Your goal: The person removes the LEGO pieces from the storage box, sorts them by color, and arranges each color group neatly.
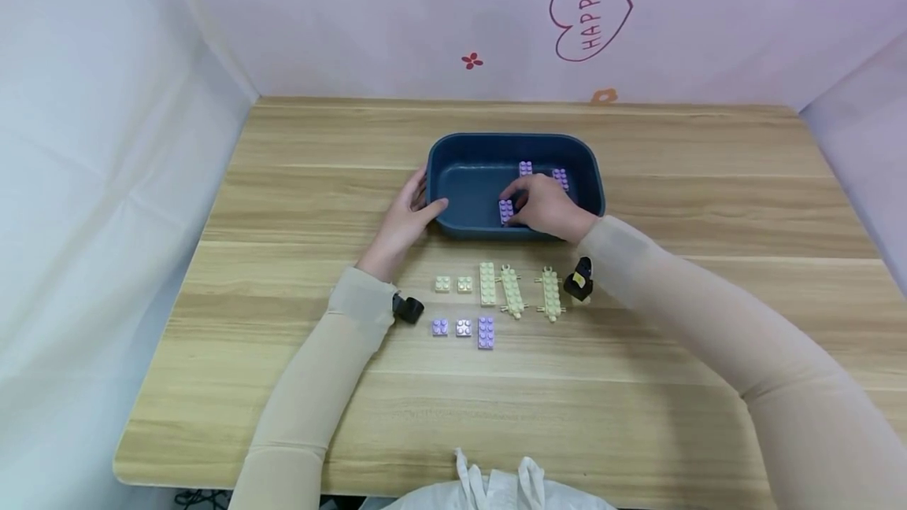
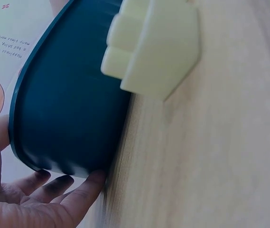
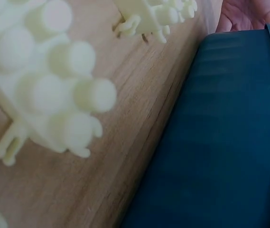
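Note:
A dark blue plastic bin [image 1: 464,233] stands on the wooden table. At its left end my left hand [image 1: 407,215] grips it, thumb over the rim and fingers against the outer wall; the left wrist view shows those fingertips [image 2: 94,183] at the wall's base. Inside, my right hand [image 1: 546,205] pinches a purple toy brick [image 1: 506,211] between thumb and fingers near the front wall. Two more purple bricks, one at the back [image 1: 525,168] and another farther right [image 1: 560,177], lie in the bin. The right wrist view hides the right hand behind the bin's wall [image 3: 220,128].
In front of the bin lie small pale yellow bricks [image 1: 442,284], a longer yellow brick [image 1: 486,284] and two yellow pieces with side pegs [image 1: 512,292]. Nearer me are two small purple bricks [image 1: 464,327] and a longer purple one [image 1: 485,333]. A printed cloth [image 1: 354,30] hangs behind the table.

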Demonstrator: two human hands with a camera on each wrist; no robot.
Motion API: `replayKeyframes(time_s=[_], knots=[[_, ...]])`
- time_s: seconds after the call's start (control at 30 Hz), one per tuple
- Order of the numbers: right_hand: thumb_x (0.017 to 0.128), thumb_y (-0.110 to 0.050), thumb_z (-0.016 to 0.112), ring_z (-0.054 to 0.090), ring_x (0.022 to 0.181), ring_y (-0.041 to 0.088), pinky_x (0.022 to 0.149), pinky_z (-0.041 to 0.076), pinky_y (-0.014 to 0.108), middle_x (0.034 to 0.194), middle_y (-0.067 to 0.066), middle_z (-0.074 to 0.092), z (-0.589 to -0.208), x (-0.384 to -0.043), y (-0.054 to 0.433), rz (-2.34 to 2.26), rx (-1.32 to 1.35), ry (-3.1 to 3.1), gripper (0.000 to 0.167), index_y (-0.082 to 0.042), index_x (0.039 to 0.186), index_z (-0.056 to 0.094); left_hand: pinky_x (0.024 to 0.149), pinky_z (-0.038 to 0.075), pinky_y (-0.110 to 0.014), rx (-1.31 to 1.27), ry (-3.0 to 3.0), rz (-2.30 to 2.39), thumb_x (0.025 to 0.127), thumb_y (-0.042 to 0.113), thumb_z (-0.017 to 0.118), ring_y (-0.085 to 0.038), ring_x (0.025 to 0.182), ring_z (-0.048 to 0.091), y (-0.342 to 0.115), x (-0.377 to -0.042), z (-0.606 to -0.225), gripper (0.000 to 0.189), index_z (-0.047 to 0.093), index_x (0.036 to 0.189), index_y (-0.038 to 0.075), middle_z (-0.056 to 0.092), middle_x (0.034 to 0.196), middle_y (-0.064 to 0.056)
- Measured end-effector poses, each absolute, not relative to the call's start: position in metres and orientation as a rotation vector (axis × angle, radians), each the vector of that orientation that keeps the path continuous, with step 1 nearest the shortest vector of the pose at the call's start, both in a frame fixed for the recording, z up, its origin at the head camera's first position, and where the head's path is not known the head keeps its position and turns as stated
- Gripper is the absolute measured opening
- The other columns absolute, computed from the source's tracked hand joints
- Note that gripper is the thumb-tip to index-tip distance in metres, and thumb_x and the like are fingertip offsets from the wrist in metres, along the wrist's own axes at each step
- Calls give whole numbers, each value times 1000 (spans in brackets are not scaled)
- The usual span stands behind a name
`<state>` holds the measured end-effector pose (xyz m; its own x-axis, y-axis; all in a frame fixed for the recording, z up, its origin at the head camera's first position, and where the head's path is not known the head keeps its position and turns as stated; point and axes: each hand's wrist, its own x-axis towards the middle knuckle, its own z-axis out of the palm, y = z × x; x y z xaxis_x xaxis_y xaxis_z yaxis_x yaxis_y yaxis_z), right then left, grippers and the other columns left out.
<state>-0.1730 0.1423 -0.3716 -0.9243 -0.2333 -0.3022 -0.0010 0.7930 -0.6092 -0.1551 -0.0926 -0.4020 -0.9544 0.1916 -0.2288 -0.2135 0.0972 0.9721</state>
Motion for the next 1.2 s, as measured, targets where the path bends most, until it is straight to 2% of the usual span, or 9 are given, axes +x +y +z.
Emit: replayKeyframes(time_s=[0.27,0.43,0.63,0.83,1.0,1.2], knots=[[84,-8,73,58,112,28,92,52,43,122,15,62,-368,-166,151,-990,-164,2622,38,-5,121,64,118,28,-36,-21,2056,1896,97,16,58,-22,147,26,-91,-151,-391,71,20,155,24,23,161,-1],[84,-8,73,61,106,27,85,54,39,116,16,64,-362,-165,154,-1057,-158,2645,40,-5,123,63,118,28,-36,-9,2088,1918,96,18,59,-22,146,28,-91,-156,-406,70,22,155,27,26,160,1],[84,-12,74,62,101,25,76,52,33,112,15,65,-359,-164,160,-1074,-135,2671,44,-10,126,63,118,27,-36,1,2096,1925,97,17,59,-21,146,27,-91,-156,-406,69,22,155,26,25,160,1],[85,-16,75,58,105,23,77,47,29,116,13,63,-356,-162,164,-1202,-86,2632,46,-14,129,62,119,25,-35,6,2093,1933,96,15,59,-21,146,26,-91,-157,-408,70,22,155,25,25,160,0],[85,-17,75,59,104,20,75,47,21,122,10,60,-352,-155,166,-1361,-70,2574,46,-13,129,62,118,26,-36,0,2093,1935,96,16,59,-21,146,27,-91,-157,-407,70,22,155,25,26,160,0],[86,-20,74,60,95,15,71,47,18,116,10,63,-349,-147,168,-1478,-64,2510,47,-15,130,61,118,26,-35,-15,2099,1931,96,18,60,-20,145,28,-91,-156,-404,69,24,154,28,27,159,2]])
